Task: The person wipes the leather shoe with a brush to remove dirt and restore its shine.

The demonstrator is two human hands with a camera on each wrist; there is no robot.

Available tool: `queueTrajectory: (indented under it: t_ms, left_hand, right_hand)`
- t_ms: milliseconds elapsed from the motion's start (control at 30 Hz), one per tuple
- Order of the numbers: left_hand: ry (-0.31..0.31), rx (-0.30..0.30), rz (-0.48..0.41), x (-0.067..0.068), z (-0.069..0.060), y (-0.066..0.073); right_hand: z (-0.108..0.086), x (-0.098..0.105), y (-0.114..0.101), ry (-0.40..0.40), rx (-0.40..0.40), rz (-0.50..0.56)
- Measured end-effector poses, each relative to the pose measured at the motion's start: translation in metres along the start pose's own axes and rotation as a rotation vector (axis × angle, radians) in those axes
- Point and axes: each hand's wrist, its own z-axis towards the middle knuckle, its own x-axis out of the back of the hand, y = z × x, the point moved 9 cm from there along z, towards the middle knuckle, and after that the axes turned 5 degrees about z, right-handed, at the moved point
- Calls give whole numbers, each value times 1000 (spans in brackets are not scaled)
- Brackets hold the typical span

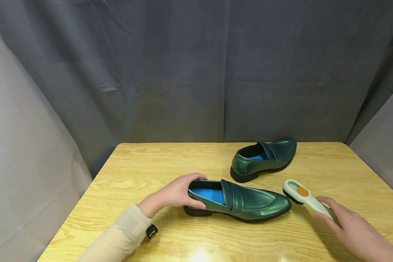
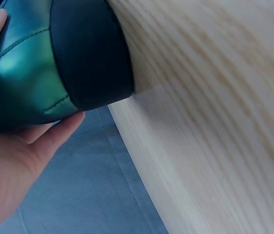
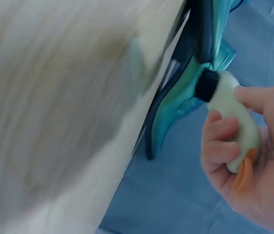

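A green loafer (image 1: 258, 200) with a blue insole lies sole-down on the wooden table, its toe pointing right. My left hand (image 1: 183, 191) grips its heel end, the thumb along the near side and the fingers on the far side. In the left wrist view the fingers hold the heel counter just above the black heel (image 2: 90, 53). My right hand (image 1: 350, 222) holds a pale green shoe brush (image 1: 309, 200) with an orange button by its handle. Its dark bristles (image 3: 207, 85) face down, close beside the loafer's toe; whether they touch it I cannot tell.
Behind the held loafer stands a second green loafer (image 1: 265, 158), toe toward the back right. The wooden table (image 1: 150, 156) ends at a dark grey curtain (image 1: 177, 72), with lighter cloth at both sides. A small black object (image 1: 151, 231) sits at the left sleeve's cuff.
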Motion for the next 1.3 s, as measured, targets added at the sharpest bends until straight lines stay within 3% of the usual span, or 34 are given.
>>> queueTrajectory:
  t_ms: [100,200,367,500,600,667,800,1033,1167,1300]
  left_hand:
    - [3,-3,5,1,0,0]
    - [3,-2,7,1,0,0]
    - [1,-5,13,1,0,0]
    - [-7,-3,14,1,-1,1]
    - [-7,5,11,0,-1,-1]
    - [-6,6,8,0,-1,-2]
    - [-5,1,9,1,0,-1]
    - [-7,-9,23,3,2,2]
    - [-8,-8,22,3,2,2]
    - [-15,2,18,1,0,2]
  right_hand:
    - [-1,0,3,3,-2,24]
    - [-4,-1,-17,54,103,10]
    - [-14,-2,-74,144,475,-59]
    - [-18,0,-111,141,777,-46]
    - [-17,1,-124,147,936,-71]
    - [-16,3,-124,159,985,-96]
    - [-13,17,-103,186,943,-124]
    - [-3,40,-28,149,606,-184]
    - [-1,58,1,253,516,-233]
    - [-2,65,2,318,478,-182]
